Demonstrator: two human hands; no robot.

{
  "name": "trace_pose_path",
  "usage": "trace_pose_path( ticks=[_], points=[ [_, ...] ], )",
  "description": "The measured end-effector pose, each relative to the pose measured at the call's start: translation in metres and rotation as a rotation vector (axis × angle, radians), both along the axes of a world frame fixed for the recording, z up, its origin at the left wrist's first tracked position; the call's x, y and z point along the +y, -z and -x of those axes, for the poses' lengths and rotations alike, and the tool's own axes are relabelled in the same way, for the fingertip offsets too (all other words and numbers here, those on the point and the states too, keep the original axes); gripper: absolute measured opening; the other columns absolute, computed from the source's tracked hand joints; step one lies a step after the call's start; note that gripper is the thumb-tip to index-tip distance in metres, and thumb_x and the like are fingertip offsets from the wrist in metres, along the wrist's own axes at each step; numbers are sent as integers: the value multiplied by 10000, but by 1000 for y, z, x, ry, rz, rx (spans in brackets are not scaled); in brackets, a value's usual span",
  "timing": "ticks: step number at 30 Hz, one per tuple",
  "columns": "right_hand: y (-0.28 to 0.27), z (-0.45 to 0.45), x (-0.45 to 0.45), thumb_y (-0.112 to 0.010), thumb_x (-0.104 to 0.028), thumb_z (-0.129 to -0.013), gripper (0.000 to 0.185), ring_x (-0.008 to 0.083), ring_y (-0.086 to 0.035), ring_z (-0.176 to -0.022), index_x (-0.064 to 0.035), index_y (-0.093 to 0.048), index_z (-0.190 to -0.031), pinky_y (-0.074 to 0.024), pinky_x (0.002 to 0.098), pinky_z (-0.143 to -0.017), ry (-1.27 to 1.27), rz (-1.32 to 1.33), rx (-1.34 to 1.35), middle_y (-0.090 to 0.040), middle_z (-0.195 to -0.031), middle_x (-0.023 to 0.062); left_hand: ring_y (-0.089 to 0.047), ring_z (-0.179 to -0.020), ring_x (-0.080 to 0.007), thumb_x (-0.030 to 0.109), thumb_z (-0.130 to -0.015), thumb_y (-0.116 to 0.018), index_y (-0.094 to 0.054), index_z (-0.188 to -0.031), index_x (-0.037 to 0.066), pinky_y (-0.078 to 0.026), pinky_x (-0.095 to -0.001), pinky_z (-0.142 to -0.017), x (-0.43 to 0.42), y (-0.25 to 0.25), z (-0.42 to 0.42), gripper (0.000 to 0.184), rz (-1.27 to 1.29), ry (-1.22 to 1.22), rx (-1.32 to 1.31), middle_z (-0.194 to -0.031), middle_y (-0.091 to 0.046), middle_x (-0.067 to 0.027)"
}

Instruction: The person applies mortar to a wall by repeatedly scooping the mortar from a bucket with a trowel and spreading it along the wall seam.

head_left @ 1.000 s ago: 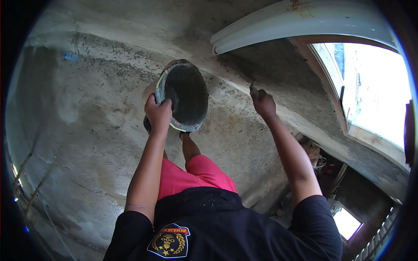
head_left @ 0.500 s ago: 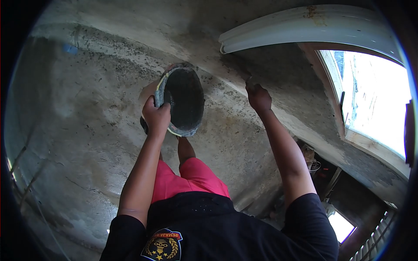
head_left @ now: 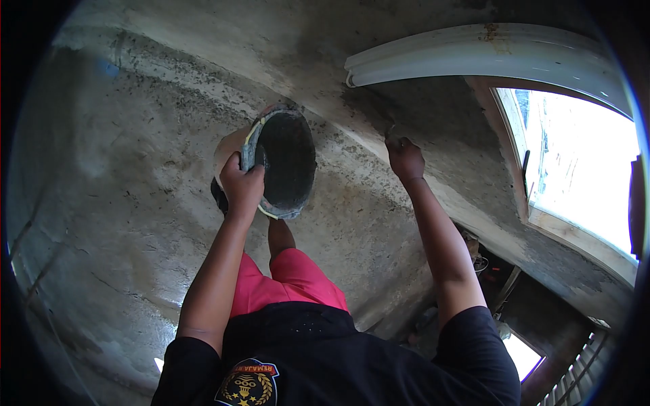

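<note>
Spanning the upper right of the frame, the rough wall [head_left: 443,111] could scuff the right hand [head_left: 406,161], being so near. The bucket [head_left: 290,159], tilted left of centre, could slip, since just the left hand [head_left: 242,184] grips its rim. Right of centre, the right hand clasps a small tool [head_left: 390,130], which a snag could knock loose.

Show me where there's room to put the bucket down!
For the bucket, there's bare floor between your left arm and the thin sticks, and more between the pink shorts and the wall. It's crowded at lower right, with dim clutter.
</note>
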State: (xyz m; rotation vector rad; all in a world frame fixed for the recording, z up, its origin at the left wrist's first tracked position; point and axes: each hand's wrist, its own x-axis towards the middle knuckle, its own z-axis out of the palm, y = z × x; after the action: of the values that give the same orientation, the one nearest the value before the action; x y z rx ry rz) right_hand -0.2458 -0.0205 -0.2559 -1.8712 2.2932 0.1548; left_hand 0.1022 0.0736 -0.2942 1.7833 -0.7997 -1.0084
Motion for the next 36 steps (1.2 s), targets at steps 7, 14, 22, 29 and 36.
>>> trace_pose_path(
  ticks=[7,14,22,29,36],
  points=[
    [-17,0,38,-577,-502,-909,466,461,-642,-865,-48,-661,-974,-501,531,-727,29,66,-127,-675,-854,249,-629,-707,-214,56,-709,-602,-595,-854,-43,-491,-364,-697,-1,-5,-5,176,-77,15,54,-759,-640,-137],
    [-3,-3,-8,-565,-508,-912,468,436,-651,-911,-58,-671,-985,-512,514,-772,-115,16,87,-685,-895,245,-626,-630,-215,4,-722,-609,-567,-799,-29,-481,-364,-639,2,3,-2,93,-9,-23,20,-693,-625,-126],
    [-29,10,32,-591,-490,-907,444,447,-649,-872,-67,-674,-1012,-513,514,-744,-27,-37,-26,-680,-879,247,-646,-732,-232,48,-712,-607,-620,-905,-44,-502,-365,-715,1,6,-2,214,-89,-17,52,-810,-664,-133],
    [-3,19,-14,-530,-536,-915,478,442,-642,-923,-82,-655,-999,-521,533,-795,-101,-46,155,-673,-947,258,-651,-731,-259,39,-713,-599,-606,-881,-44,-500,-373,-719,3,10,-5,187,-41,-32,33,-792,-651,-147],
    [-28,10,43,-581,-505,-905,468,454,-652,-882,-51,-643,-1003,-513,545,-757,16,-106,112,-680,-891,255,-636,-711,-247,33,-711,-599,-591,-859,-41,-496,-367,-712,3,9,-7,166,-107,-35,78,-785,-647,-144]
  ],
)
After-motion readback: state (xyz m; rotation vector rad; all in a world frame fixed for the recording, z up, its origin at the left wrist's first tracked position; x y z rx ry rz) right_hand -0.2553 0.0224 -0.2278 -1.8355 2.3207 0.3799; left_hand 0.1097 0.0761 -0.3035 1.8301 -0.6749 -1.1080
